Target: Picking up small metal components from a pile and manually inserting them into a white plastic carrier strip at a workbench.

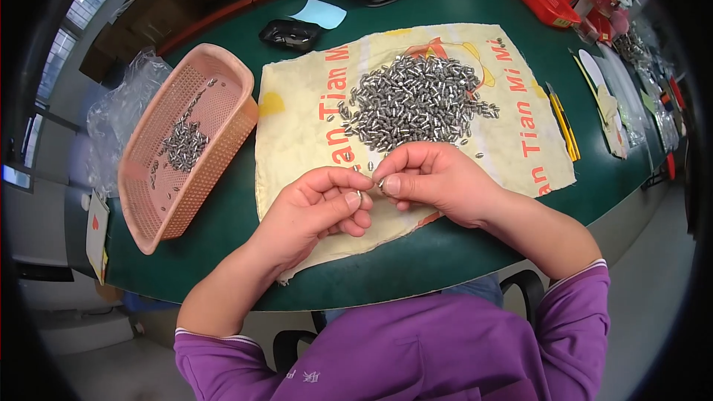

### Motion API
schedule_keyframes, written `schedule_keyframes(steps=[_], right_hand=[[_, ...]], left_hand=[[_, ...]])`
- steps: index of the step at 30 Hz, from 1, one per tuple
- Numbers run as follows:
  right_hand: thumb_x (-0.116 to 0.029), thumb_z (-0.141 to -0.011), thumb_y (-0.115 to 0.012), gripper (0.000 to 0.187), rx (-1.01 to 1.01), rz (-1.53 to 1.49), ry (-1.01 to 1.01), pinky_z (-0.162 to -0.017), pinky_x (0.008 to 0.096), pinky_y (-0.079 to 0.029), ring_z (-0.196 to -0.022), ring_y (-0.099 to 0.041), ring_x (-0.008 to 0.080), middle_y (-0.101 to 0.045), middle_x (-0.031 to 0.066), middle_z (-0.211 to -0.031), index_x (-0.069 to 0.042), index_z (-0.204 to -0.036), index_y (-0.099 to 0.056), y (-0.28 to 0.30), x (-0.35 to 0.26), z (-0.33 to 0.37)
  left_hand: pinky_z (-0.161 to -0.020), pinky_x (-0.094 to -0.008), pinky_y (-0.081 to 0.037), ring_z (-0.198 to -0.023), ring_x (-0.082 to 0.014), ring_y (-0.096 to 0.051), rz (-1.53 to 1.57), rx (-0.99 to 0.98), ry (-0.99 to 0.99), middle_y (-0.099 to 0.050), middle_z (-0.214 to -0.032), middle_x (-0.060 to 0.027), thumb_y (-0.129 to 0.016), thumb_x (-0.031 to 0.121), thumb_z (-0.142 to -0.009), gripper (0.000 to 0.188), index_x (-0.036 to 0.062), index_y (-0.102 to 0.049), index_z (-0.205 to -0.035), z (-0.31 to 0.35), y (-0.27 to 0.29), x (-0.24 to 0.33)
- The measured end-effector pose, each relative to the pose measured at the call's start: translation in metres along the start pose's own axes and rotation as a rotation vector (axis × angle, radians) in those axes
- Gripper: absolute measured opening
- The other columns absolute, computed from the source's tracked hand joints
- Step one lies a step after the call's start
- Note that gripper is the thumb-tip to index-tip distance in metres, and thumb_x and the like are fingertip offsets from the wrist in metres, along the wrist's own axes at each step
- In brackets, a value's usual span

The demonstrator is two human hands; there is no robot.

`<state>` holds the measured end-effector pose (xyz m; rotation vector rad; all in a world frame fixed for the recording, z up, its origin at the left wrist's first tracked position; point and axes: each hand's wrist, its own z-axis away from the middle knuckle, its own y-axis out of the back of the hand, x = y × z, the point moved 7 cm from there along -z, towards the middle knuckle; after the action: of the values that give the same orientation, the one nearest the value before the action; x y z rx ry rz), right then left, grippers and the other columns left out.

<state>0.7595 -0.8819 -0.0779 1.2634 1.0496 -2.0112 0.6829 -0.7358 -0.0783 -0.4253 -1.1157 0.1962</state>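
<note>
Above a cream cloth with red print (286, 156), head view: the left hand (321, 204) pinches a small, silver, barrel-shaped metal piece (360, 194) in its fingertips; the right hand (438, 182) pinches a second silver piece (382, 184) beside it, nearer than the silver heap (416, 100). Such pieces are probably light, rigid and slippery, best held across the middle. The left one's long axis looks nearly upright; the right one's is hidden.

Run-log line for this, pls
left hand: pinching metal piece; right hand: pinching second piece; metal pile: on cloth; pink basket: left of cloth, pieces inside
</note>
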Motion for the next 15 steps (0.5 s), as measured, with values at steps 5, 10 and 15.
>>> schedule_keyframes(steps=[5, 10, 15], right_hand=[[-0.025, -0.102, -0.070, 0.022, 0.016, -0.200, -0.097, -0.074, 0.0211, -0.050, -0.081, -0.058, 0.0059, -0.067, -0.0020, -0.096, -0.006, -0.112, -0.068, 0.0011, 0.0067, 0.0024], [-0.027, -0.102, -0.069, 0.020, -0.002, -0.274, -0.085, -0.075, 0.0207, -0.051, -0.080, -0.057, 0.0052, -0.065, -0.0031, -0.094, -0.008, -0.107, -0.067, 0.0018, 0.0086, 0.0006], [-0.024, -0.102, -0.070, 0.019, -0.005, -0.189, -0.041, -0.077, 0.0219, -0.052, -0.081, -0.058, 0.0055, -0.067, -0.0013, -0.098, -0.007, -0.108, -0.067, 0.0023, 0.0046, 0.0005]], left_hand=[[-0.076, -0.0262, -0.058, -0.086, -0.0118, -0.069, 0.158, -0.090, 0.004, -0.069, -0.101, -0.0046, -0.062, 0.016, -0.105, 0.015, 0.0056, -0.062, -0.116, -0.0004, 0.0028, -0.0043], [-0.051, -0.0201, -0.038, -0.062, -0.0078, -0.047, 0.166, -0.068, 0.000, -0.055, -0.083, -0.0012, -0.058, 0.034, -0.108, 0.028, 0.0058, -0.058, -0.111, -0.0023, 0.0019, -0.0052], [-0.048, -0.0194, -0.032, -0.059, -0.0058, -0.040, 0.215, -0.137, 0.008, -0.052, -0.081, -0.0007, -0.055, 0.034, -0.109, 0.028, 0.0064, -0.058, -0.112, -0.0032, 0.0002, -0.0046]])
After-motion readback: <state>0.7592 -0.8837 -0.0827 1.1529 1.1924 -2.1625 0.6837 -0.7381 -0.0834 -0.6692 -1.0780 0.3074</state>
